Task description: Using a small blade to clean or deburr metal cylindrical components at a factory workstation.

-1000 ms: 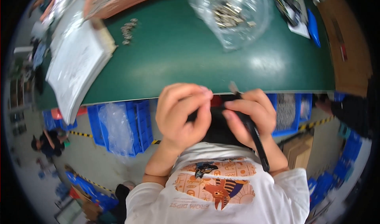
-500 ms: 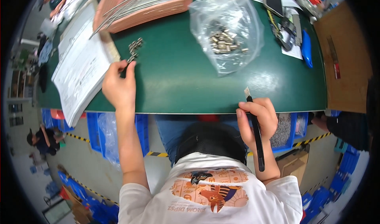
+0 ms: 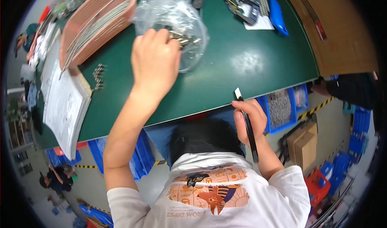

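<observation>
My left hand (image 3: 155, 63) reaches into a clear plastic bag (image 3: 171, 20) of small metal parts (image 3: 183, 38) lying on the green table (image 3: 225, 67); its fingers curl down over the parts, and what they grip is hidden. My right hand (image 3: 250, 121) stays at the table's near edge, closed around a thin black tool with a pale tip (image 3: 245, 121). A small pile of metal parts (image 3: 98, 75) lies on the table to the left.
A pink tray (image 3: 100, 24) holding long metal strips stands at the far left, with a stack of white papers (image 3: 66, 105) beside it. Tools and a blue object (image 3: 277, 16) lie at the back; a brown board (image 3: 338, 30) covers the right. Blue bins sit under the table.
My left hand left the small pile of parts at the left and moved right into the plastic bag. My right hand kept holding the black tool at the table edge.
</observation>
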### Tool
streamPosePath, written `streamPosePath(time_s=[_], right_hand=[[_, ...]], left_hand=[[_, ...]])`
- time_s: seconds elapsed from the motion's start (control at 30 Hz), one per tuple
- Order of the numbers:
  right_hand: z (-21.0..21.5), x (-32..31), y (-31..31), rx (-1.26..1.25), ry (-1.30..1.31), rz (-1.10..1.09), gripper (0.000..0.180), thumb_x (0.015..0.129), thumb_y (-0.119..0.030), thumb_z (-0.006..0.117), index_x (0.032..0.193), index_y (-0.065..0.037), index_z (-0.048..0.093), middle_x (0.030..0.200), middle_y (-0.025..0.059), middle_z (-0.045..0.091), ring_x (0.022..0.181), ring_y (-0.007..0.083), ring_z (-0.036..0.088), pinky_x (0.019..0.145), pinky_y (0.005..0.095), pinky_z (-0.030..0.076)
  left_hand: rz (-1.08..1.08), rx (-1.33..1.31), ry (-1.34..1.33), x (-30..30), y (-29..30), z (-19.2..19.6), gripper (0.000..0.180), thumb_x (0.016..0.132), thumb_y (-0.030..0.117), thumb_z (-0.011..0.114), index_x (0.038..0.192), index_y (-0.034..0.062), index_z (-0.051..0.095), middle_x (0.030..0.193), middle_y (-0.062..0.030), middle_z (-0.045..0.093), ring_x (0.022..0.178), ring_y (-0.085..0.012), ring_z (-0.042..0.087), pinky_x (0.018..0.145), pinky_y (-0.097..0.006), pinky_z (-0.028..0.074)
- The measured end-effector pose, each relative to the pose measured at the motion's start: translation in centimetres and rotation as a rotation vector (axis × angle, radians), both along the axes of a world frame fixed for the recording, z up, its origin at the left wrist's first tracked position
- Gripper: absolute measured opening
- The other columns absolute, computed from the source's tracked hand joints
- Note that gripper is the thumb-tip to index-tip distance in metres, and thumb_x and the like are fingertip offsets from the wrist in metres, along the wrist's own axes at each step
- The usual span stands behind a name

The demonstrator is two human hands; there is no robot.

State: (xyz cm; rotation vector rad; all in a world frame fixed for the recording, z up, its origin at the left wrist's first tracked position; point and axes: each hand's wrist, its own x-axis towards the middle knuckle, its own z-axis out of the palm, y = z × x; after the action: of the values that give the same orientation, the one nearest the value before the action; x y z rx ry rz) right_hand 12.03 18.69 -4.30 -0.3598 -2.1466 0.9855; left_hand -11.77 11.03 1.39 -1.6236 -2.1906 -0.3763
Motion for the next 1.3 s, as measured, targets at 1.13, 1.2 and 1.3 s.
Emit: streamPosePath(time_s=[1.13, 1.2, 1.3], right_hand=[[5.3, -3.4, -3.8, -0.096, 0.227, 0.353, 0.035, 0.065, 0.006, 0.067, 0.099, 0.000, 0.062, 0.073, 0.0072, 0.066, 0.057, 0.0182, 0.062, 0.050, 0.0263, 0.045], [5.3, -3.5, -3.8, -0.086, 0.220, 0.366, 0.036, 0.064, 0.007, 0.067, 0.099, 0.000, 0.062, 0.073, 0.0071, 0.066, 0.057, 0.0188, 0.062, 0.050, 0.0263, 0.046], [5.3, -3.5, -3.7, -0.092, 0.163, 0.300, 0.037, 0.064, 0.008, 0.067, 0.100, -0.001, 0.062, 0.073, 0.0076, 0.063, 0.058, 0.0201, 0.061, 0.051, 0.0266, 0.046]], left_hand=[[-0.340, 0.904, -2.113, 10.6, -9.8, -2.5, 0.023, 0.079, -0.001, 0.068, 0.095, 0.0021, 0.052, 0.094, -0.0116, 0.058, 0.086, -0.0147, 0.057, 0.075, -0.025, 0.046], [-0.383, 0.930, -2.061, 10.6, -9.7, -2.6, 0.022, 0.077, -0.004, 0.068, 0.093, 0.0017, 0.055, 0.096, -0.0122, 0.058, 0.089, -0.0159, 0.057, 0.076, -0.026, 0.046], [-0.405, 0.947, -1.968, 10.8, -9.7, -2.5, 0.022, 0.076, -0.006, 0.068, 0.094, 0.0007, 0.058, 0.096, -0.0123, 0.058, 0.091, -0.0168, 0.057, 0.079, -0.027, 0.046]])
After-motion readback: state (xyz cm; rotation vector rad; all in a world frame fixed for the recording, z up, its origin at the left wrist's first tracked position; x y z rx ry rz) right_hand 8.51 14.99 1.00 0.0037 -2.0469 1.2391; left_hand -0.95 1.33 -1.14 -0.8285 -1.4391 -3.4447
